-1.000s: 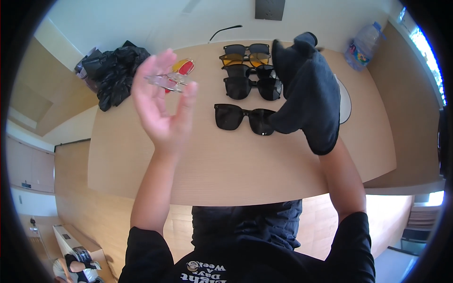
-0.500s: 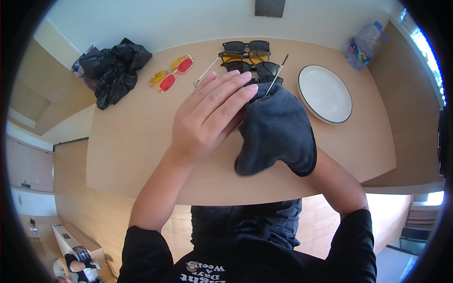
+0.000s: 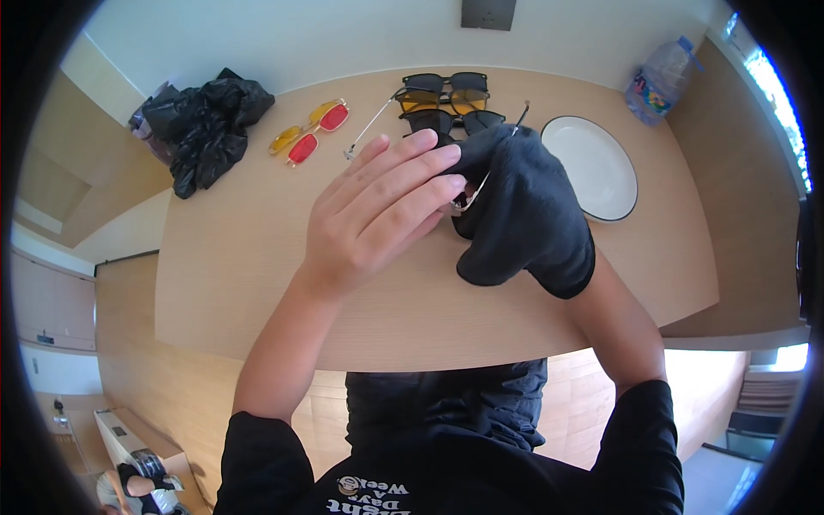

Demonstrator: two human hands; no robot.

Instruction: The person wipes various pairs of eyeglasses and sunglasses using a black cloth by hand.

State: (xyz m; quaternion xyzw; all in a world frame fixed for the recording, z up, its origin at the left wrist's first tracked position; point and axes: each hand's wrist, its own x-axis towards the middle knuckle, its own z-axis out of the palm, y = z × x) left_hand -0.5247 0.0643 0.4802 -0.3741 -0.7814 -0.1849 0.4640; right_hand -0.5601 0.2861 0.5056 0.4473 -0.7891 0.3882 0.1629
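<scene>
My left hand (image 3: 369, 210) is closed around a pair of thin metal-framed glasses (image 3: 470, 199), its fingers side by side over the lenses. One slim temple (image 3: 372, 125) sticks out past the fingertips to the upper left; the other (image 3: 521, 118) rises on the right, against the cloth. A dark grey soft cloth (image 3: 532, 206) drapes over my right hand and hides its fingers, so only the right forearm (image 3: 620, 322) shows below it. The cloth presses on the glasses' right side. Just beyond lie several dark-framed sunglasses (image 3: 446, 83) in a stack, one with amber lenses (image 3: 468, 102).
Glasses with red lenses (image 3: 302, 149) and yellow ones (image 3: 285, 140) lie at the left beside a crumpled black plastic bag (image 3: 210, 142). A white dark-rimmed plate (image 3: 592, 167) sits right of the cloth. Behind it stands a clear bottle (image 3: 659, 81) near the side panel (image 3: 730, 172).
The cloth has shifted up and to the right, its upper edge now folded around the right temple. Part of the metal frame has come into sight between fingers and cloth.
</scene>
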